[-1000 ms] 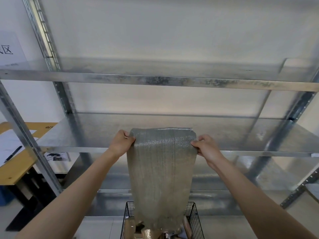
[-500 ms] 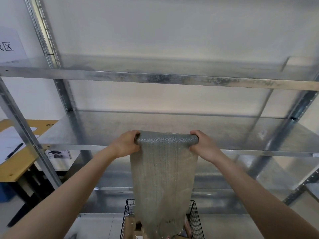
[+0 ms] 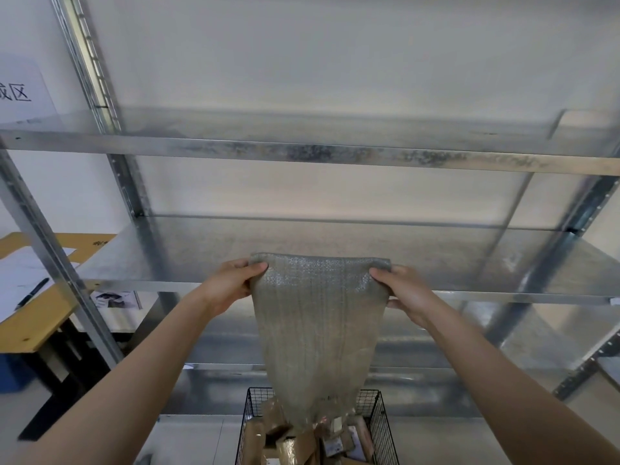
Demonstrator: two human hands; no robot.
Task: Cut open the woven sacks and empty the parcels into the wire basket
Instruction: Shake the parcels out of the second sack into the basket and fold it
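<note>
Movement over the last second was confined to the top of the grey-green woven plastic sack: its closed end, rolled over between the hands half a second earlier, was again stretched flat. The left hand and right hand each held an upper corner, fingers curled and pinching the fabric. The sack hung inverted, limp and flat, its lower end down among the brown paper-wrapped parcels in the black wire basket. In my judgement this was a final shake and the sack was emptied or nearly so; whether anything remained inside could not be seen. The galvanised steel shelving stood behind the sack. A yellow-topped counter bearing white papers and a black pen lay to the left, well apart. Nothing visible obstructed lifting the sack away.
</note>
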